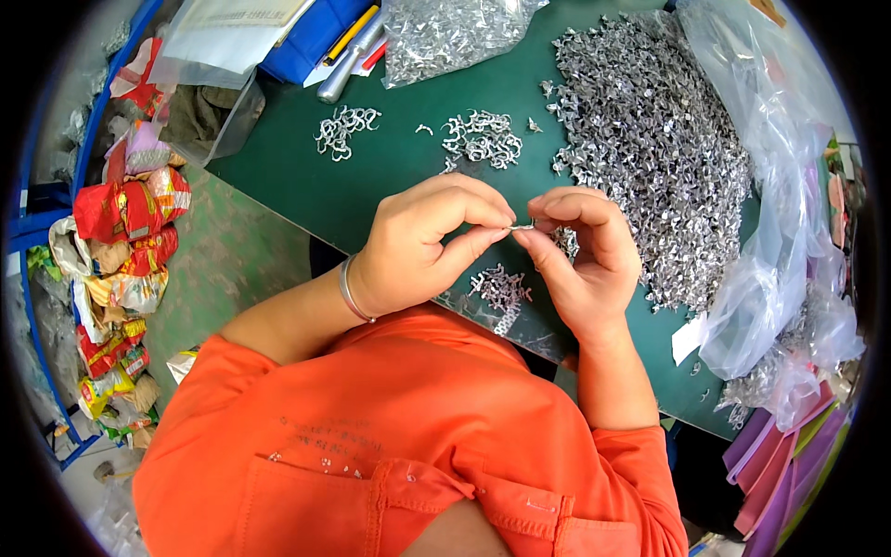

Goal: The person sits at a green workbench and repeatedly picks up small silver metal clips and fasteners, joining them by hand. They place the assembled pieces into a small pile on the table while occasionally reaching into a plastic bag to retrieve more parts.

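My left hand, with a silver bangle at its wrist, pinches one end of a small silvery metal piece between thumb and forefinger. At the other end, the thumb and curled fingers of my right hand close on it. Its exact shape is too small to make out. More small metal pieces show behind my right fingers, partly hidden. Just below the hands, near the table's front edge, lies a little heap of short metal parts. Curved, hook-like metal pieces are heaped beyond my fingertips.
A large mound of small metal parts covers the green table's right side. Another group of curved pieces lies left. Bagged parts, a metal-handled tool and a blue bin stand behind. Clear plastic sheeting hangs right.
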A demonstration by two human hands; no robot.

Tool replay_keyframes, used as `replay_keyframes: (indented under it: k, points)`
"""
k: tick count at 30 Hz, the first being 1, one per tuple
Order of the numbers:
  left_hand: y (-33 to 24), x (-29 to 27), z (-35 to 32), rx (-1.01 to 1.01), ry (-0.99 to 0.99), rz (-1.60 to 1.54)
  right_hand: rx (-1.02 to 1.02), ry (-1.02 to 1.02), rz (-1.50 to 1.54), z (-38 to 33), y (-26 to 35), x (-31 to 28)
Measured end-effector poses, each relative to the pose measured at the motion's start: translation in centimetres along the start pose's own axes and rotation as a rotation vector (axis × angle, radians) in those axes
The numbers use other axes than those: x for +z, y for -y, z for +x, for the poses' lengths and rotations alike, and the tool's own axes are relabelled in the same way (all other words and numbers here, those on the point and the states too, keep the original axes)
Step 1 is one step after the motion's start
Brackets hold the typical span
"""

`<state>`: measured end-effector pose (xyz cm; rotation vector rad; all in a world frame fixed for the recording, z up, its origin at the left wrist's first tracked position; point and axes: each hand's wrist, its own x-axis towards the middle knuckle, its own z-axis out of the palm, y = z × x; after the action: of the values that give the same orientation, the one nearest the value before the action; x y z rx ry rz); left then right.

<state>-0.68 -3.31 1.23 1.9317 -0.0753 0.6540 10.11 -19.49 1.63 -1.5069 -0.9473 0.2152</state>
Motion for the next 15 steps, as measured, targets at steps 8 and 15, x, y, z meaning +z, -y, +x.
replay_keyframes:
  k: [8, 15]
  points:
    - [-0.1, 0.5, -0.2, -0.286, 0.047, -0.536, 0.136, 0.003, 0.402, -0.5, -0.1, 0.0]
    - [-0.7, -0.2, 0.6, -0.587, 0.101, -0.670, 0.068, -0.013, 0.169, -0.3, 0.0, -0.1]
